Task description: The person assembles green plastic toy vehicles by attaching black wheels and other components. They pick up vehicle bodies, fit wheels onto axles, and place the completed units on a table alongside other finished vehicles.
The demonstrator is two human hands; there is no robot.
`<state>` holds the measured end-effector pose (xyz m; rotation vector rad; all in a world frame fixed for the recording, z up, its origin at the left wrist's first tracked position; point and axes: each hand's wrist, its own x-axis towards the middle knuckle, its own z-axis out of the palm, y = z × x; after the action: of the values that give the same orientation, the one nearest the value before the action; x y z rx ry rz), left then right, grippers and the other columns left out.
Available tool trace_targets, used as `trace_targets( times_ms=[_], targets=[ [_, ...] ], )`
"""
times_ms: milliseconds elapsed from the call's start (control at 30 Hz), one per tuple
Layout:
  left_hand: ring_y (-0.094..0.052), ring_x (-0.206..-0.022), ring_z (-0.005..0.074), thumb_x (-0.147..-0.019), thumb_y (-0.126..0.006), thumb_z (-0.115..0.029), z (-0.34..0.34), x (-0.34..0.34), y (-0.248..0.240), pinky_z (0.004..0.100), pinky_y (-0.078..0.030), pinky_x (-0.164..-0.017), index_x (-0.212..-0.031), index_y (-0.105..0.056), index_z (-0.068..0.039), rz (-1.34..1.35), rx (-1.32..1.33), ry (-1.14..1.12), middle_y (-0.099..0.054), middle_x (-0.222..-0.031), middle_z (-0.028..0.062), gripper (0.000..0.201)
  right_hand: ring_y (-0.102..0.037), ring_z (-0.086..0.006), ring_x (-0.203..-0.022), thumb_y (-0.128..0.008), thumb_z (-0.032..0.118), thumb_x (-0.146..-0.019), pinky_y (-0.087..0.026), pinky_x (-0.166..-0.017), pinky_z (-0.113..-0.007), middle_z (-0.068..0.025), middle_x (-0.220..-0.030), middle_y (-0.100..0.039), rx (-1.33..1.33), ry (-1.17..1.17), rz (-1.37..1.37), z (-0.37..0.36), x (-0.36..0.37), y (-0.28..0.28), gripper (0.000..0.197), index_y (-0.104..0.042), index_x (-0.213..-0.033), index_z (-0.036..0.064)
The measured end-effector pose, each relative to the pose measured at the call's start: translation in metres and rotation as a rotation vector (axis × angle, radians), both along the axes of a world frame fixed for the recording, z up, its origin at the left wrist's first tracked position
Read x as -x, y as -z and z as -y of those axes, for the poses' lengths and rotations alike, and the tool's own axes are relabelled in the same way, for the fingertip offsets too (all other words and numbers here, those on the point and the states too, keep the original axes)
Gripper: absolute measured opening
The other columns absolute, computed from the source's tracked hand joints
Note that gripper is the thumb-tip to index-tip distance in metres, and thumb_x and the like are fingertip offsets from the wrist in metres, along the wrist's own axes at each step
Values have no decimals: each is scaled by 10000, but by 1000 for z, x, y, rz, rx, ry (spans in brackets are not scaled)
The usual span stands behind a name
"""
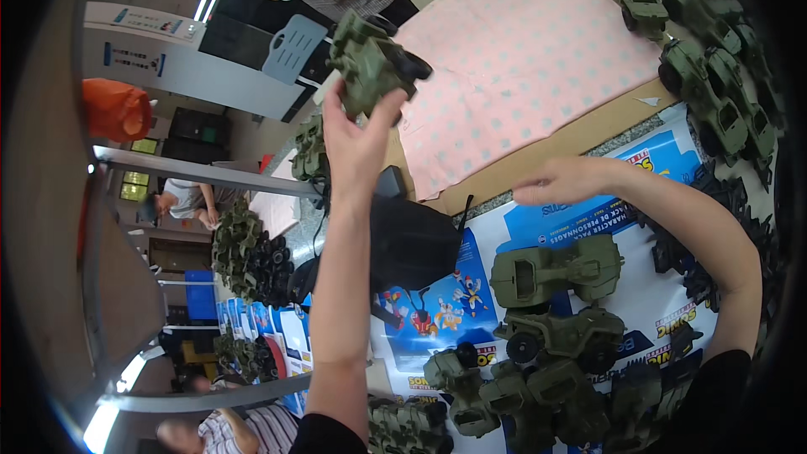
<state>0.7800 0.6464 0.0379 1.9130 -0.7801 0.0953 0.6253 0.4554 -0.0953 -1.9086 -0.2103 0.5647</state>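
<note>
Cluttered worktable (538, 168): left hand (357, 139) grips green toy truck (370, 63) raised at 11 o'clock, right hand (567, 181) open, empty, chassis pile (555, 273) at its 6.

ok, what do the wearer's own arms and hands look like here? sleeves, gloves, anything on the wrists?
Both hands are bare, no gloves: left hand, right hand. Forearms are bare as well, with no watch, band or ring that I can make out. Dark, apparently black sleeves show only at the lower edge, near the upper arms.
</note>
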Motion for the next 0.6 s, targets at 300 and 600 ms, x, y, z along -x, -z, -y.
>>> trace_targets(
  times_ms=[300, 600],
  targets=[
    [-496, -1151, 208, -716, -750, 41, -142, 278, 25, 341, -412, -975, -1350, -251, -36, -360, 109, -258, -447, -1274, 123, 811, -559, -264, -1117, -540, 539, -873, -439, -941, -354, -169, -1233, -578, 22, -13, 93, 0, 20, 25, 660, -516, -1292, 29],
    [-527, -1068, 206, -704, -713, 92, -236, 405, 68, 320, -428, -933, -1283, -247, -63, -561, -45, -511, -465, -1182, 114, 760, -554, -298, -1127, -521, 623, -836, -440, -940, -372, -191, -1200, -590, 277, -199, 85, -44, 56, 4, 722, -544, -1267, 44]
  ],
)
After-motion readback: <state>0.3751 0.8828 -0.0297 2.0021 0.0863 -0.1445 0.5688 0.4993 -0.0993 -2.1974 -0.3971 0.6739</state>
